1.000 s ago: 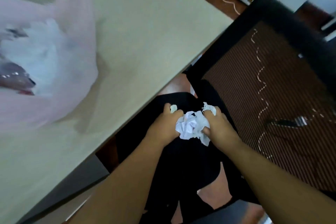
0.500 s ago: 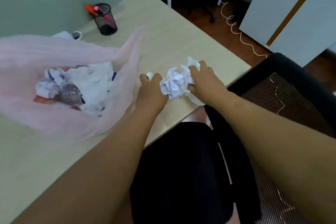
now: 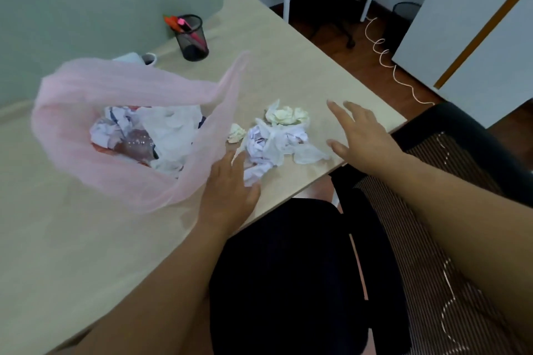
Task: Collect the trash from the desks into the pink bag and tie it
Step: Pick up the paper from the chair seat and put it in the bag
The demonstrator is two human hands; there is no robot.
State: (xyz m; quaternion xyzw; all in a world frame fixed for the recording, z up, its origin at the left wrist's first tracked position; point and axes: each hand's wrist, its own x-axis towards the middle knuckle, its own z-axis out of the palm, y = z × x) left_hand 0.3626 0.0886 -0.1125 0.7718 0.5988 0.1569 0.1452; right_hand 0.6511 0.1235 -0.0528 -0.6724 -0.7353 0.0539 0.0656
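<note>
Head view
- Pink bag (image 3: 129, 86): lies on the desk (image 3: 86, 239), left of centre, with its mouth gaping toward the camera and one handle sticking up on the right.
- Inside the bag: crumpled white paper (image 3: 170, 130) and a clear plastic piece (image 3: 138, 144).
- Loose trash: a pile of crumpled white paper and tissue (image 3: 271, 141) sits on the desk just right of the bag's mouth. A pale yellow wad (image 3: 288, 116) touches its far side, and a small yellow scrap (image 3: 237, 132) lies between pile and bag.
- Left hand (image 3: 227, 190): released, palm down, fingers straight. The fingertips are at the pile's near edge beside the bag wall; contact cannot be told.
- Right hand (image 3: 360, 135): released, fingers spread, holding nothing, just right of the pile near the desk edge.
- Far desk: a black mesh pen holder (image 3: 191, 37) with markers stands by the green divider (image 3: 86, 8), and a white mug (image 3: 148, 59) sits behind the bag.
- Right side: a black mesh chair (image 3: 461, 181).
</note>
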